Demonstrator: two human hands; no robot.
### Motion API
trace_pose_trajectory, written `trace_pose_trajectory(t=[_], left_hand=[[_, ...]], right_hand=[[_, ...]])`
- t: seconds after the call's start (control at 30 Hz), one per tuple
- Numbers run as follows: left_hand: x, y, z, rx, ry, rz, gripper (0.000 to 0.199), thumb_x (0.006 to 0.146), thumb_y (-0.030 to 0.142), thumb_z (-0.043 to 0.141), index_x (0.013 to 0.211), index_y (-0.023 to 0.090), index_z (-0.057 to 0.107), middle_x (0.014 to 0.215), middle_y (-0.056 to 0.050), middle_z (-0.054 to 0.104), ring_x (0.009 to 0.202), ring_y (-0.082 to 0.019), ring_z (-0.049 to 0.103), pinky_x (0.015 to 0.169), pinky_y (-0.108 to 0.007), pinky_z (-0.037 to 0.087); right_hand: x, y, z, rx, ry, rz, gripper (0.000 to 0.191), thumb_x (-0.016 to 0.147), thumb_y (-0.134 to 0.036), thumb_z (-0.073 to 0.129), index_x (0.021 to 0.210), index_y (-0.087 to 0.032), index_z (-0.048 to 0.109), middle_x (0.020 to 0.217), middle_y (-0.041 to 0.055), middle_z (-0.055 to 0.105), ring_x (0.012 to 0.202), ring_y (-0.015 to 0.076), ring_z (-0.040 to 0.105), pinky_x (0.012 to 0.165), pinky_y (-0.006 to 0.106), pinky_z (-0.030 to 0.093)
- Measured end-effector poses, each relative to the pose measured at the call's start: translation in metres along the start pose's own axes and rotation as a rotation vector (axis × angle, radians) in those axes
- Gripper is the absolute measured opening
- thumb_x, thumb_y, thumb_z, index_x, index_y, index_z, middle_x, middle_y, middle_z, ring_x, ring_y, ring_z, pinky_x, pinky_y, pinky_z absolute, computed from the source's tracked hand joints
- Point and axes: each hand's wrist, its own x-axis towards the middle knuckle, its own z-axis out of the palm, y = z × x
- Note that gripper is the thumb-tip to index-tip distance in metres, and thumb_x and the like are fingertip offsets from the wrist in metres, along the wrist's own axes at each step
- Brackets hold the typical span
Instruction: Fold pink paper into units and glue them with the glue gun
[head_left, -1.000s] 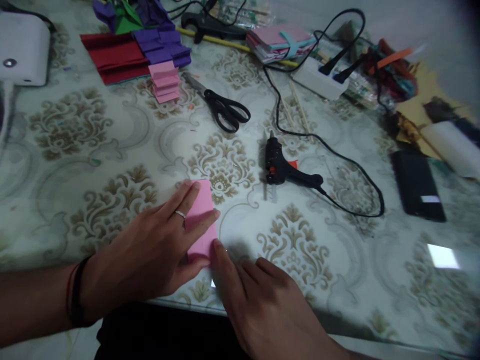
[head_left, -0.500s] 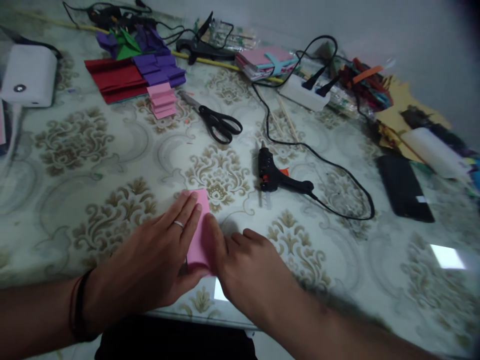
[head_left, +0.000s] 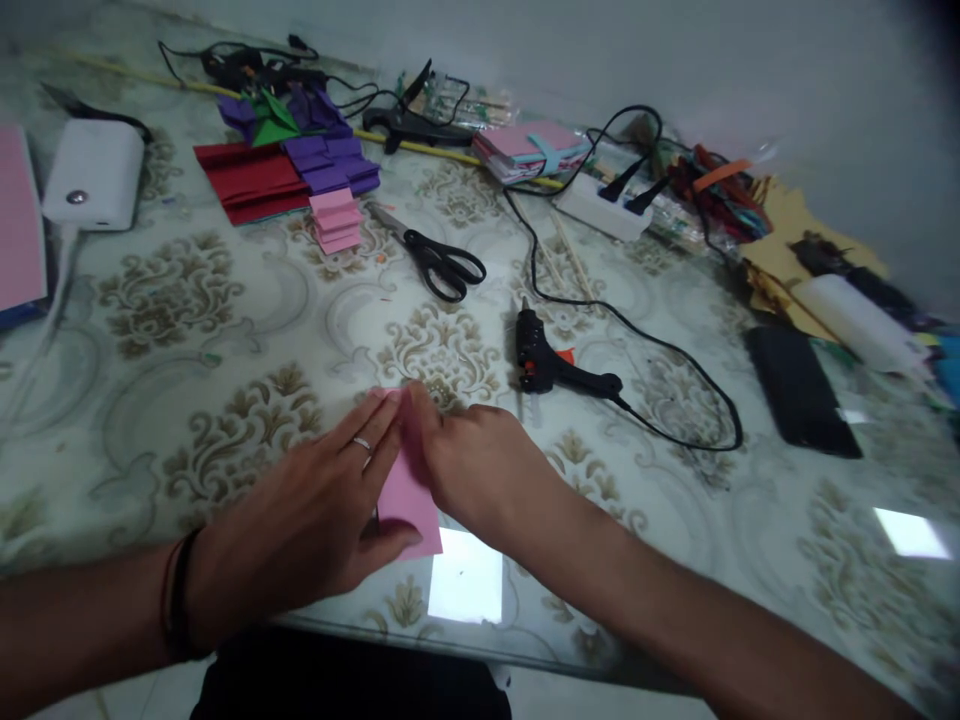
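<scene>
While your left hand (head_left: 300, 525) lies flat pressing the pink folded paper (head_left: 409, 495) low in the frame's centre, your right hand (head_left: 469, 470) presses fingertips on its upper edge.

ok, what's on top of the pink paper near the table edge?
Both hands press on the pink paper: the left hand lies flat over its left side, the right hand covers its far end. Only the near right corner shows; any folds beneath the hands are hidden.

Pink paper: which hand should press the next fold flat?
Probably the right hand: its fingertips sit at the far edge of the pink paper. The left hand lies flat on the paper, pinning it to the table.
</scene>
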Motion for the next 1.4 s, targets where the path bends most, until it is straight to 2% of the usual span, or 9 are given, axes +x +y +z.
trace_pose_trajectory(t=[0.13, 0.3, 0.53, 0.7, 0.8, 0.9, 1.1, 1.27, 1.4], left_hand=[[0.01, -0.014, -0.004, -0.078, 0.027, -0.046, 0.042, 0.093, 0.025, 0.073, 0.129, 0.008, 0.064, 0.139, -0.022, 0.066, 0.136, -0.035, 0.06, 0.115, -0.051, 0.053], [0.015, -0.022, -0.004, -0.087, 0.073, -0.136, 0.073, 0.087, 0.032, 0.081, 0.15, 0.014, 0.049, 0.147, -0.02, 0.059, 0.137, -0.039, 0.054, 0.113, -0.06, 0.048], [0.018, -0.032, -0.003, -0.055, 0.037, -0.095, 0.081, 0.088, 0.04, 0.081, 0.156, 0.017, 0.043, 0.139, -0.019, 0.062, 0.128, -0.038, 0.058, 0.108, -0.058, 0.049], [0.024, -0.05, -0.014, -0.093, -0.109, 0.053, 0.052, 0.087, 0.038, 0.083, 0.133, 0.022, 0.064, 0.149, -0.016, 0.056, 0.142, -0.037, 0.047, 0.116, -0.057, 0.041], [0.029, -0.056, -0.02, -0.117, -0.153, 0.076, 0.032, 0.084, 0.033, 0.086, 0.106, 0.019, 0.068, 0.137, -0.014, 0.06, 0.133, -0.035, 0.052, 0.112, -0.053, 0.044], [0.03, -0.056, -0.022, -0.105, -0.151, 0.06, 0.034, 0.081, 0.037, 0.089, 0.092, 0.018, 0.063, 0.123, -0.012, 0.063, 0.119, -0.032, 0.057, 0.103, -0.048, 0.049], [0.025, -0.049, -0.025, -0.089, -0.153, 0.018, 0.031, 0.089, 0.031, 0.08, 0.112, 0.017, 0.064, 0.11, -0.011, 0.067, 0.104, -0.03, 0.061, 0.094, -0.043, 0.048], [0.029, -0.05, -0.029, -0.169, -0.21, 0.07, 0.013, 0.094, 0.026, 0.071, 0.083, 0.02, 0.07, 0.086, -0.004, 0.068, 0.093, -0.026, 0.061, 0.089, -0.037, 0.043], [0.039, -0.044, -0.034, -0.262, -0.218, 0.098, 0.016, 0.098, 0.022, 0.063, 0.085, 0.02, 0.073, 0.082, 0.0, 0.072, 0.079, -0.018, 0.064, 0.073, -0.029, 0.041]], right_hand=[[-0.004, 0.004, 0.0, 0.119, 0.134, 0.05, 0.042, 0.109, -0.022, 0.047, 0.145, -0.002, 0.053, 0.101, 0.018, 0.08, 0.087, 0.0282, 0.077, 0.075, 0.036, 0.057], [-0.015, 0.001, 0.013, 0.327, 0.286, 0.143, 0.037, 0.104, -0.039, 0.063, 0.125, -0.009, 0.066, 0.119, 0.0178, 0.069, 0.11, 0.0319, 0.066, 0.093, 0.044, 0.056], [-0.017, -0.011, 0.033, 0.543, 0.438, 0.124, 0.039, 0.096, -0.021, 0.072, 0.131, -0.007, 0.065, 0.124, 0.018, 0.063, 0.117, 0.0311, 0.057, 0.106, 0.049, 0.051], [-0.026, -0.012, 0.029, 0.584, 0.387, 0.025, 0.043, 0.094, -0.014, 0.073, 0.136, -0.012, 0.066, 0.134, 0.0159, 0.062, 0.125, 0.0298, 0.054, 0.11, 0.049, 0.047], [-0.034, -0.013, 0.027, 0.575, 0.372, 0.004, 0.042, 0.094, -0.013, 0.072, 0.135, -0.014, 0.066, 0.135, 0.0149, 0.062, 0.124, 0.0292, 0.055, 0.11, 0.049, 0.048], [-0.038, -0.018, 0.025, 0.567, 0.364, 0.059, 0.038, 0.094, -0.018, 0.075, 0.131, -0.011, 0.067, 0.132, 0.0162, 0.063, 0.121, 0.0288, 0.058, 0.108, 0.045, 0.049], [-0.035, -0.026, 0.021, 0.677, 0.288, 0.193, 0.037, 0.093, -0.014, 0.074, 0.129, -0.012, 0.067, 0.113, 0.0122, 0.071, 0.097, 0.0241, 0.068, 0.087, 0.035, 0.051], [-0.029, -0.015, 0.02, 0.761, 0.293, 0.179, 0.014, 0.087, -0.012, 0.078, 0.1, -0.017, 0.074, 0.092, 0.0056, 0.075, 0.085, 0.0212, 0.067, 0.076, 0.03, 0.046], [-0.032, -0.001, 0.015, 0.851, 0.351, 0.136, 0.007, 0.093, -0.012, 0.072, 0.094, -0.019, 0.073, 0.088, 0.0014, 0.075, 0.08, 0.016, 0.067, 0.073, 0.025, 0.047]])
